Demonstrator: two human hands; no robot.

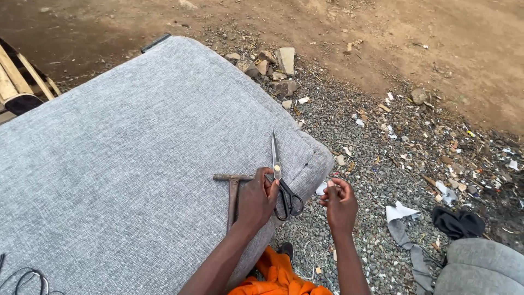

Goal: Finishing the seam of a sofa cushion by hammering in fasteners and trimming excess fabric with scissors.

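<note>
Steel first: the left hand point(256, 199) has its fingers curled around the handle loops of a pair of long black-handled steel scissors point(281, 177), which lie on the big grey woven-fabric cushion point(125, 164) near its rounded corner, blades shut and pointing away from the person. Just off that corner, the right hand point(339, 205) hangs over the gravel, fingertips pinched together on something small and pale; too small to tell what it is. On the cushion, touching the left hand's far side, lies a rusty metal hammer with a T-shaped head point(233, 191), handle running back under the wrist.

Reading the play: this looks like a pick-up step, the scissors gripped but not lifted off the fabric. A next move would call for slipping thumb and fingers properly through the loops and raising the blades clear of the cushion's edge. Beyond the corner, grey gravel point(376, 180) is littered with fabric scraps; a second grey cushion point(480, 267) sits well away from it.
</note>
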